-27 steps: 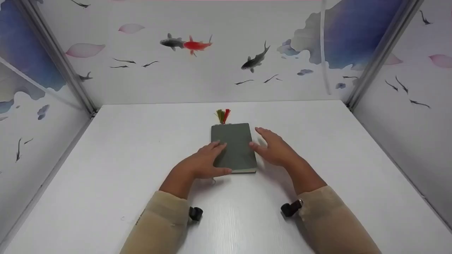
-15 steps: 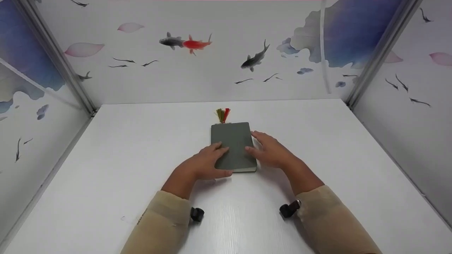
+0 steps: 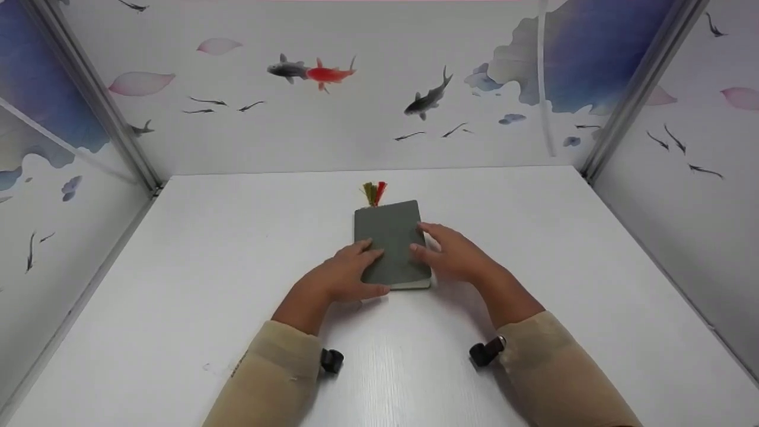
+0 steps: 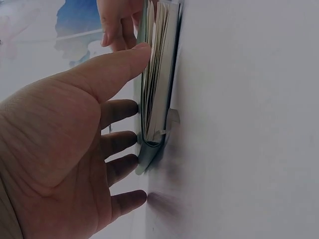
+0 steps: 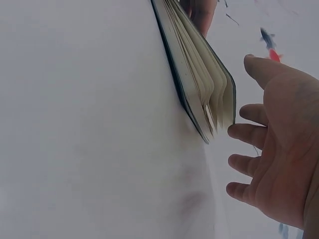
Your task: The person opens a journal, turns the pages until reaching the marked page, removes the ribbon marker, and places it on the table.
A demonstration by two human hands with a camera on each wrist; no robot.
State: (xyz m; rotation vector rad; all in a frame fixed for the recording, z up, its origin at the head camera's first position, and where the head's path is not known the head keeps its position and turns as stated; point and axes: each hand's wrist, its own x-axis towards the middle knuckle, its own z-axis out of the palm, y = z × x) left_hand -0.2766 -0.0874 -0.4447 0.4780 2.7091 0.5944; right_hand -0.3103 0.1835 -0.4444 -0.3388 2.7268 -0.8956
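Note:
A closed-looking notebook with a grey-green cover (image 3: 388, 228) lies on the white table, tassels (image 3: 375, 193) in olive and red sticking out at its far end. Fingers of my left hand (image 3: 347, 274) rest along the spine side, with the thumb at the near edge of the cover. Beside the page side, my right hand (image 3: 453, 252) touches the cover's edge with a fingertip, its fingers spread and fairly straight. The right wrist view shows the cover lifted a little and the pages (image 5: 199, 69) fanned beneath it. Cream pages (image 4: 158, 74) also show in the left wrist view.
The white table (image 3: 178, 284) surrounds the notebook. Behind it stands a back wall (image 3: 356, 136) printed with fish, and side panels (image 3: 699, 196) flank the table. Dark wrist cameras (image 3: 486, 353) sit at both sleeve cuffs.
My right hand has moved left onto the notebook's page-side edge. The cover's far right corner has risen slightly. The left hand has shifted very little and stays on the spine side.

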